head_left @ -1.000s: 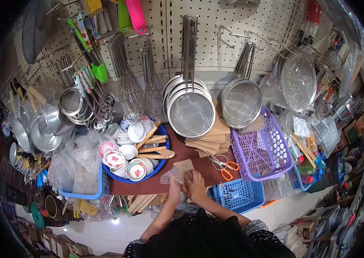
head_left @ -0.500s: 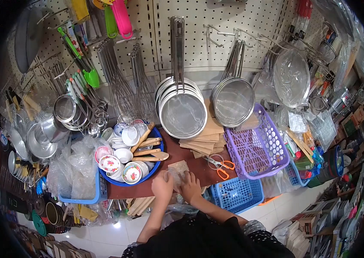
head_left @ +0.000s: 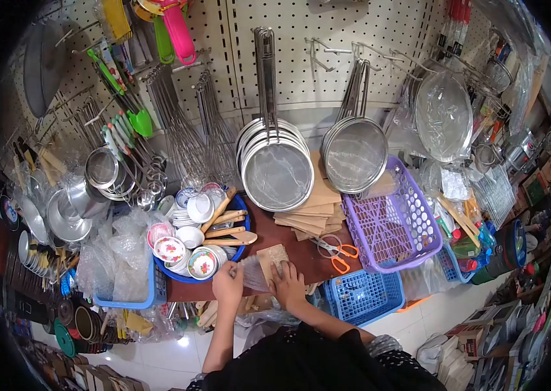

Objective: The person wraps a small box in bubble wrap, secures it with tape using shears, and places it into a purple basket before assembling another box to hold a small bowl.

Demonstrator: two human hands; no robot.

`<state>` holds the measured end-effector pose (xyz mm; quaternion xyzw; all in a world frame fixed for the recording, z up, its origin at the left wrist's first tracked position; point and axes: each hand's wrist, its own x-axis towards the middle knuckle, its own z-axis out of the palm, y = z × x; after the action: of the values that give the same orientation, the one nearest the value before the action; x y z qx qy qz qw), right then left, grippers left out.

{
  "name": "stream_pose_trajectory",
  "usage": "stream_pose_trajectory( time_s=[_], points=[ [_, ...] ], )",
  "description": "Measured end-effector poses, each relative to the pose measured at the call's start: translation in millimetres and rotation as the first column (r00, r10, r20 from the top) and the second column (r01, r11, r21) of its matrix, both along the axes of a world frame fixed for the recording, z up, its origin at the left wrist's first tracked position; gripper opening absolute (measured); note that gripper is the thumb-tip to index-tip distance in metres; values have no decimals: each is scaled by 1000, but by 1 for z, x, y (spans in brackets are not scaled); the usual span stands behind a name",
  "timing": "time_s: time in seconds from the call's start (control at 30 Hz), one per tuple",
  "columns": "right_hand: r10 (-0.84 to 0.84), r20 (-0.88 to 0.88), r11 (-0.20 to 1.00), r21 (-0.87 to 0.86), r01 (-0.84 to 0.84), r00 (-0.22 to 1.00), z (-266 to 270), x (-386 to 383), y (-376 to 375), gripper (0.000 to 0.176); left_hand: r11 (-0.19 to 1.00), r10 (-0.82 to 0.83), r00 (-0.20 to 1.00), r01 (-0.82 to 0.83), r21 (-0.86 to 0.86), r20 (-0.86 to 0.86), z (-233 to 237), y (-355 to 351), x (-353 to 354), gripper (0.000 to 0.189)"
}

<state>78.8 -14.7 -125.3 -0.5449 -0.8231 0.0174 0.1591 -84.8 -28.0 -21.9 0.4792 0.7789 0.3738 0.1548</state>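
Observation:
My left hand (head_left: 228, 283) is closed in a pinch on the edge of a clear plastic sheet that looks like bubble wrap (head_left: 253, 272). The sheet stretches from there toward a small brown cardboard piece (head_left: 271, 256) at the table's front edge. On the cardboard's lower part my right hand (head_left: 287, 287) lies with its fingers extended, pressing down. Left of the hands stands a blue basin (head_left: 249, 221) with small white and floral bowls (head_left: 202, 262) and wooden-handled utensils (head_left: 228, 231). Orange-handled scissors (head_left: 338, 253) rest on the table to the right.
Behind the scissors is a stack of cardboard pieces (head_left: 311, 218). A purple basket (head_left: 389, 215) stands at the right, with a blue basket (head_left: 366, 293) below it. Bubble wrap fills another blue basket (head_left: 158, 287) at left. Strainers (head_left: 278, 173) hang from the pegboard.
My left hand has moved left, away from the right, drawing the clear sheet out between them. More of the cardboard shows; my right hand stays nearly in place on it.

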Motion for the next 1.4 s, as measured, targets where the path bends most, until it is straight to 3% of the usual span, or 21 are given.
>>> stream_pose_trajectory(
  time_s=[0.07, 0.17, 0.27, 0.37, 0.5, 0.57, 0.63, 0.73, 0.83, 0.93, 1.03, 1.07, 1.17, 1.3, 1.4],
  points=[
    [-3, -8, 1000, 9, 3, 1000, 1, 0, 0, 55, 1000, 16, 998, -16, -7, -55, -4, 8, 0, 24],
    [-5, -8, 1000, 18, 5, 1000, 0, 0, 0, 55, 990, -122, 970, 135, -49, 212, -14, 23, -10, 31],
    [-8, -8, 999, 32, 9, 1000, -4, -1, 1, 57, 975, -138, 674, 222, -21, 726, -36, 35, -7, 33],
    [-10, -28, 1000, 5, 10, 1000, -5, -1, 1, 60, 975, -71, 538, 215, -56, 840, -7, 33, 20, 32],
    [21, -27, 995, -97, -23, 999, 9, 2, 0, 54, 928, -265, 583, 371, 38, 768, -37, 41, 20, 27],
    [55, -34, 986, -158, -60, 998, 17, 6, 3, 49, 942, -185, 554, 335, -14, 812, -42, 43, 22, 25],
    [87, -69, 972, -215, -100, 994, 26, 11, 6, 44, 958, -47, 506, 266, -104, 861, -16, 40, 32, 25],
    [151, -260, 972, -134, -191, 954, 22, 23, 12, 52, 968, -19, 457, 232, -99, 889, -12, 40, 35, 26],
    [92, -427, 940, -262, -221, 899, 20, 34, 28, 67, 945, -57, 459, 311, -100, 887, -28, 37, 27, 34],
    [52, -480, 872, -405, -274, 876, 20, 51, 42, 78, 963, -54, 486, 256, -83, 872, -37, 34, 32, 37],
    [103, -619, 848, -355, -394, 779, 17, 60, 47, 80, 975, -117, 441, 220, 19, 890, -35, 32, 43, 33],
    [97, -610, 857, -351, -378, 786, 16, 60, 47, 75, 979, -112, 396, 203, 32, 912, -32, 30, 50, 36],
    [75, -625, 880, -324, -346, 777, 15, 56, 47, 62, 965, -164, 468, 259, 43, 869, -84, 35, 45, 37],
    [-1, -733, 889, -312, -334, 680, 8, 49, 50, 43, 979, -151, 309, 177, 99, 939, -68, 32, 45, 38],
    [-109, -762, 869, -385, -311, 639, 9, 47, 51, 32, 968, -160, 223, 225, 109, 962, -85, 28, 32, 37]
  ],
)
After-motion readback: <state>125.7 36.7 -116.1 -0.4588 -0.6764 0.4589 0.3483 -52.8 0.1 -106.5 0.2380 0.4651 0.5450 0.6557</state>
